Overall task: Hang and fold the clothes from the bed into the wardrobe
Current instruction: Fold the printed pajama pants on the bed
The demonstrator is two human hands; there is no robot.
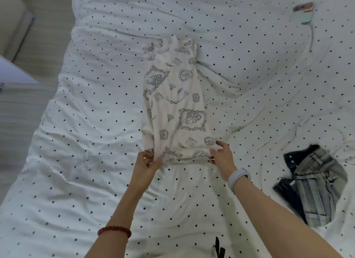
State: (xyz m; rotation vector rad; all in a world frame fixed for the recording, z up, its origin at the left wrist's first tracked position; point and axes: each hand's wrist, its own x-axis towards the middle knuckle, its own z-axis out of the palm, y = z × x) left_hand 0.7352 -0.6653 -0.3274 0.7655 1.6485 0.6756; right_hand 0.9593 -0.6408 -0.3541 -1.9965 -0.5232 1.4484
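Note:
A cream garment with a dark line-drawn print (pixel 173 102) lies folded into a long narrow strip on the dotted bed cover (pixel 92 123), its lace-trimmed end pointing away from me. My left hand (pixel 148 164) pinches the near left corner of its hem. At the near right corner, my right hand (pixel 221 156) holds the edge with curled fingers; a pale wristband sits on that wrist.
Crumpled faded jeans (pixel 313 186) lie on the bed at the right. A phone with a pale cloth or case (pixel 303 11) lies at the far right. The floor and a pale piece of furniture (pixel 11 71) show left of the bed.

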